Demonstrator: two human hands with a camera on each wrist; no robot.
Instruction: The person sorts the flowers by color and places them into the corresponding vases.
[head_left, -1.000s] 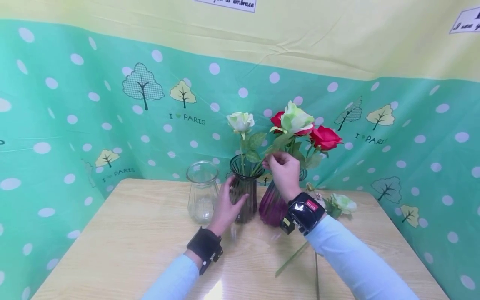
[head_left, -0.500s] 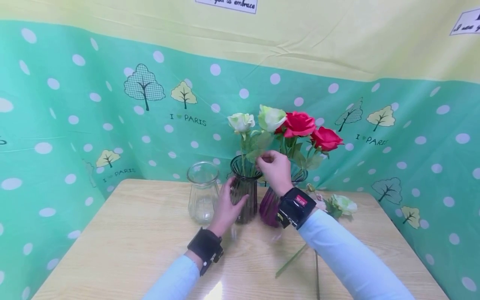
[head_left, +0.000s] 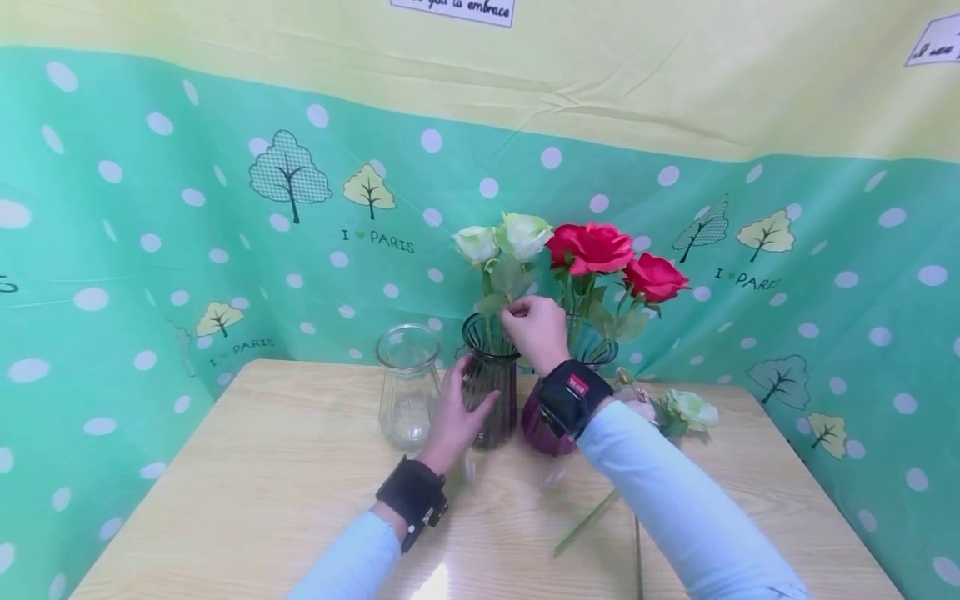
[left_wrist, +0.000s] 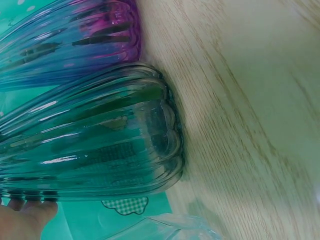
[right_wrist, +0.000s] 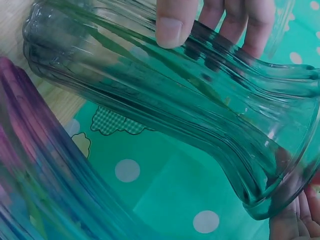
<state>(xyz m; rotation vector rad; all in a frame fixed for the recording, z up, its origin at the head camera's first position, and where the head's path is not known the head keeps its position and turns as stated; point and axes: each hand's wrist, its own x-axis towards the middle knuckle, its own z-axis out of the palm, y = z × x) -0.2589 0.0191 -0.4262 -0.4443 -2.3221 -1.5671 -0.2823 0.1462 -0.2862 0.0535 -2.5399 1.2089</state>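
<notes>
A smoky grey ribbed glass vase (head_left: 495,408) stands mid-table. My left hand (head_left: 457,417) holds its left side; in the right wrist view the thumb (right_wrist: 172,25) lies on the near glass, with fingers behind. At the rim, my right hand (head_left: 542,329) pinches a white artificial rose (head_left: 525,236) by its stem and leaf area, fingertips right at the vase mouth. Another white rose (head_left: 476,244) stands upright in the same vase. Green stems show through the glass (right_wrist: 150,55) in the right wrist view.
A purple-blue vase (head_left: 542,429) with red roses (head_left: 600,248) stands close on the right, partly behind the right wrist. To the left is a clear glass vase (head_left: 407,400). More flowers, including a white rose (head_left: 693,410), lie on the table's right side, stems toward the front.
My right hand has moved left and slightly down with the white rose, from in front of the red roses to beside the other white rose. The left hand stays on the grey vase.
</notes>
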